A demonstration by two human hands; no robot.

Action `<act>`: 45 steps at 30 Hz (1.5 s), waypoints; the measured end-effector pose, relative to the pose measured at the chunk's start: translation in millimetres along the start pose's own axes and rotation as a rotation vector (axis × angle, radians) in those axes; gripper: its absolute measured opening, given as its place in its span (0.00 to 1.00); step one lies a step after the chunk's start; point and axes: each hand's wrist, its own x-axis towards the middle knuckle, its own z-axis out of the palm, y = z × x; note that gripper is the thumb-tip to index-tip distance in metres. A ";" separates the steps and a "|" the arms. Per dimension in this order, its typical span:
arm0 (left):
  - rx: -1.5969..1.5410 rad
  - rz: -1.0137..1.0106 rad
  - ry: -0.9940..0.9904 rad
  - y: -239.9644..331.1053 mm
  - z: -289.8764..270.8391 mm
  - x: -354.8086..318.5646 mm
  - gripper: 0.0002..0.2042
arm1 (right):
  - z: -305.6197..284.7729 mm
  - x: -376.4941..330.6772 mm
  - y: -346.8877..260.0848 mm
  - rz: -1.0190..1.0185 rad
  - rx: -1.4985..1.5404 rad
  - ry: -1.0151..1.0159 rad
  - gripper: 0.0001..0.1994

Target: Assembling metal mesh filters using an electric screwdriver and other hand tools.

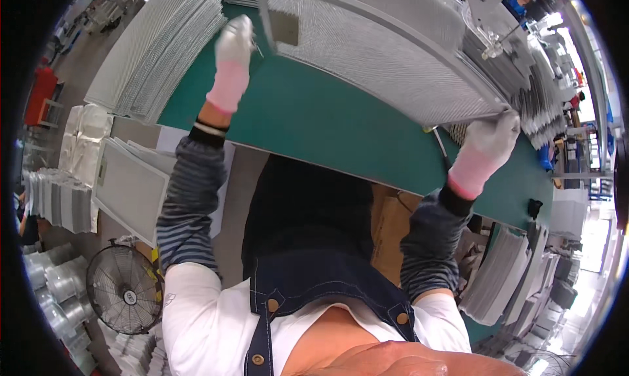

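A long mesh panel in a silver metal frame (373, 45) is tilted up over the green tabletop (314, 120). A dark rectangular patch shows near its left end. My right hand (491, 140), in a white and pink glove, is closed on the panel's lower right corner. My left hand (234, 52), gloved the same way, is at the panel's left end, apart from the frame. Its fingers are curled together, and a thin dark piece sticks out beside them; what it is cannot be made out. A thin tool with a dark handle (442, 150) lies left of my right hand.
Stacked mesh sheets (157, 48) rise at the table's left, and more stacks (537, 81) stand at the far right. Framed panels (131, 189) lean below the left edge, near a black floor fan (124, 287). A cardboard box (393, 228) is under the table.
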 end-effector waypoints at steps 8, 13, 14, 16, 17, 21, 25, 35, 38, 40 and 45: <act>1.179 1.146 -0.561 8.2 179.4 -75.3 0.28 | 28.2 -63.7 -53.3 0.494 1.095 0.024 0.06; 1.066 1.201 -0.337 2.4 178.3 -75.0 0.28 | 10.4 -42.8 -4.8 0.254 0.964 -0.424 0.09; 0.977 1.185 -0.325 20.8 173.0 -66.0 0.27 | 7.3 -39.9 4.9 0.301 0.869 -0.514 0.10; 0.889 1.154 -0.319 38.1 159.7 -55.7 0.25 | 3.3 -40.2 20.7 0.461 0.678 -0.665 0.13; 0.963 1.140 -0.407 23.5 154.8 -56.8 0.25 | 5.6 -45.7 32.2 0.471 0.533 -0.716 0.14; 0.986 1.123 -0.433 -2.4 163.0 -55.8 0.29 | 32.8 -89.6 92.6 0.149 -0.277 -0.800 0.17; 0.880 1.215 -0.272 -11.1 179.4 -54.2 0.23 | 69.4 -115.7 126.5 0.062 -0.490 -0.575 0.09; 0.861 1.285 -0.202 -18.7 191.5 -52.4 0.17 | -21.2 44.5 -1.3 0.351 0.600 -0.742 0.10; 0.851 1.317 -0.204 -25.7 197.3 -46.9 0.17 | -29.3 74.6 -19.4 0.198 0.650 -0.538 0.10; 0.846 1.325 -0.222 -26.3 198.3 -45.6 0.17 | -26.0 82.3 -24.1 0.040 0.639 -0.293 0.11; 0.914 1.249 -0.266 -29.0 193.9 -44.8 0.17 | -2.0 67.7 -28.4 -0.406 0.111 -0.963 0.05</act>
